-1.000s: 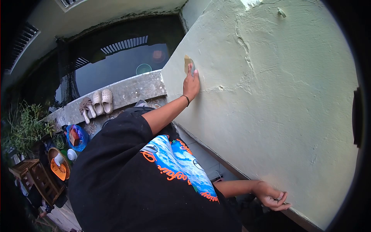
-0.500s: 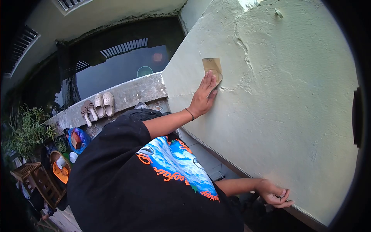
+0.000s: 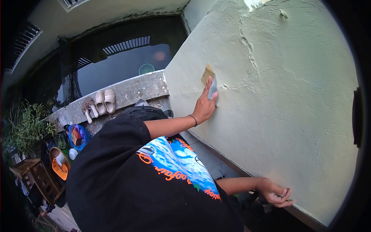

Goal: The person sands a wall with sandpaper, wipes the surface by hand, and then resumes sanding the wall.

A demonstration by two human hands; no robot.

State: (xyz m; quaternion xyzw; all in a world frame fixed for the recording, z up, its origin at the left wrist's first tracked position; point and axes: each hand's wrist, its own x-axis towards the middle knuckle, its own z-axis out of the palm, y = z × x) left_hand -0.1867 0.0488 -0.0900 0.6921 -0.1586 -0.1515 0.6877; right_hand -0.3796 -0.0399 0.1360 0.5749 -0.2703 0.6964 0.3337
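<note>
My left hand (image 3: 205, 106) lies against the pale green wall (image 3: 293, 112), fingers stretched over a small bent sheet of sandpaper (image 3: 208, 74). The sheet shows a tan printed back on its upper part and a grey face lower down. Part of it is hidden behind the fingers. Far to the lower right, my right hand (image 3: 275, 192) rests by the bottom edge of the wall, its fingers loosely curled and nothing visible in them. A crack (image 3: 249, 48) and rough patches run across the wall above and right of the sandpaper.
Two pairs of footwear (image 3: 101, 103) stand on a concrete ledge (image 3: 148, 86) beside dark water (image 3: 119, 73). Lower left are a leafy plant (image 3: 33, 125), a blue plastic bag (image 3: 79, 137), an orange container (image 3: 60, 169) and a wooden rack (image 3: 38, 178). A hook (image 3: 283, 14) sticks out of the wall.
My left hand has slid a little downward along the wall with the sandpaper, which is now more bent and shows its grey face. My right hand has stayed in place.
</note>
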